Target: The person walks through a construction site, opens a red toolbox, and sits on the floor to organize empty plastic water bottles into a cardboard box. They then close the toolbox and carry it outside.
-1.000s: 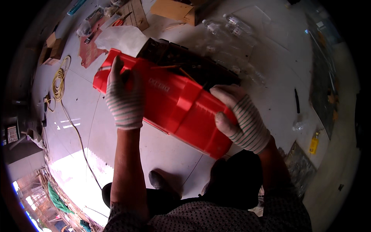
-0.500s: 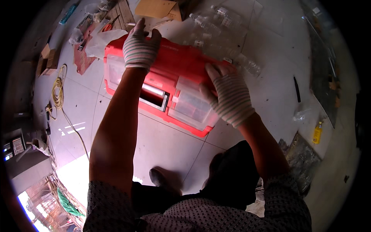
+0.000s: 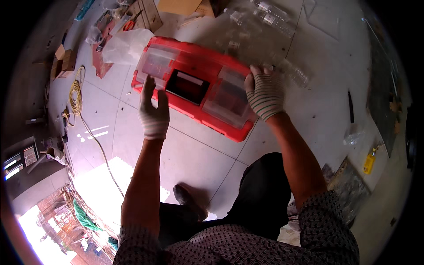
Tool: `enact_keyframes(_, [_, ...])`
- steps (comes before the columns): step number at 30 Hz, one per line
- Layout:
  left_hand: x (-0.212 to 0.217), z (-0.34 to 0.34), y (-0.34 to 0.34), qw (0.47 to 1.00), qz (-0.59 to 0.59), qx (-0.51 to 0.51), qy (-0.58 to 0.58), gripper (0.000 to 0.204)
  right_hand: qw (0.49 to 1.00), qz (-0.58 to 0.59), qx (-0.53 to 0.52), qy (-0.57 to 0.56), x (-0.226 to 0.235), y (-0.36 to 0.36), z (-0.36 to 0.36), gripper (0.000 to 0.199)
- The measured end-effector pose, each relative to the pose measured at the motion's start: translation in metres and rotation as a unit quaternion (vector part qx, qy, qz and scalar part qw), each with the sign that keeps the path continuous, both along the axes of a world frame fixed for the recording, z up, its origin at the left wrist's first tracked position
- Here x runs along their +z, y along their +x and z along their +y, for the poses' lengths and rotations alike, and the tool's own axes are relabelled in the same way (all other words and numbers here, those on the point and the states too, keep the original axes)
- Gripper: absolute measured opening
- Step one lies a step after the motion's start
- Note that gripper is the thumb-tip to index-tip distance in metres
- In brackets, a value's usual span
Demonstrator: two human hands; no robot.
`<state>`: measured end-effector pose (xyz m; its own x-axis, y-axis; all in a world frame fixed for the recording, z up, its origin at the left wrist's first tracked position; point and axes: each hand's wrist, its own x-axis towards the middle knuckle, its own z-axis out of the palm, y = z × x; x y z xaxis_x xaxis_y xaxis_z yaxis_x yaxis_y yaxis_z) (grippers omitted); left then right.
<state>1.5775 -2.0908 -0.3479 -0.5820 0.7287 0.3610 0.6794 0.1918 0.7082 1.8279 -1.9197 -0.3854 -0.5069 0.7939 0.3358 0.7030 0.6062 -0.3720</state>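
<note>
A red plastic toolbox (image 3: 194, 70) lies flat on the tiled floor, lid side up, with clear compartment covers on both ends and a black handle recess in the middle. My left hand (image 3: 153, 111), in a striped knit glove, has its fingers spread and its fingertips touch the box's near left edge. My gloved right hand (image 3: 264, 93) grips the box's right end, with the fingers curled over its far edge. My dark trouser legs and one shoe (image 3: 187, 204) show below.
Several clear plastic bottles (image 3: 269, 17) lie behind the box. Cardboard pieces (image 3: 179, 6) and a clear plastic bag (image 3: 126, 44) are at the back left. A coiled yellow cable (image 3: 76, 90) is at left; a yellow bottle (image 3: 369, 162) and a black tool (image 3: 350, 106) are at right.
The toolbox went from tilted and held up to lying flat on the floor, farther from me. My left hand left its far edge and now rests open at the near edge.
</note>
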Motion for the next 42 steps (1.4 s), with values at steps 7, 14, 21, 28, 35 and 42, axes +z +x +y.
enact_keyframes(7, [0.039,-0.058,-0.008,0.998,0.025,0.016,-0.053,0.05,1.0,0.02,-0.013,0.014,0.009,0.002,-0.016,0.029])
enact_keyframes(14, [0.1,-0.045,-0.033,0.997,-0.012,0.036,-0.074,0.049,0.998,0.059,0.001,-0.003,0.013,0.0,-0.012,0.029])
enact_keyframes(21, [0.063,0.008,-0.065,0.995,-0.006,-0.028,-0.091,0.05,0.999,0.035,0.01,-0.024,0.019,-0.001,-0.013,0.029])
enact_keyframes(28, [0.006,0.091,-0.069,0.989,0.102,-0.03,-0.106,0.059,0.999,0.036,0.003,-0.021,0.024,-0.008,-0.016,0.034])
enact_keyframes(35, [-0.023,0.132,-0.076,0.987,0.146,-0.012,-0.06,0.057,0.996,-0.037,-0.025,-0.071,0.007,-0.018,-0.018,0.038])
enact_keyframes(42, [-0.024,0.142,-0.066,0.987,0.151,-0.027,-0.054,0.055,0.953,-0.09,0.03,-0.288,-0.03,0.025,0.033,0.039])
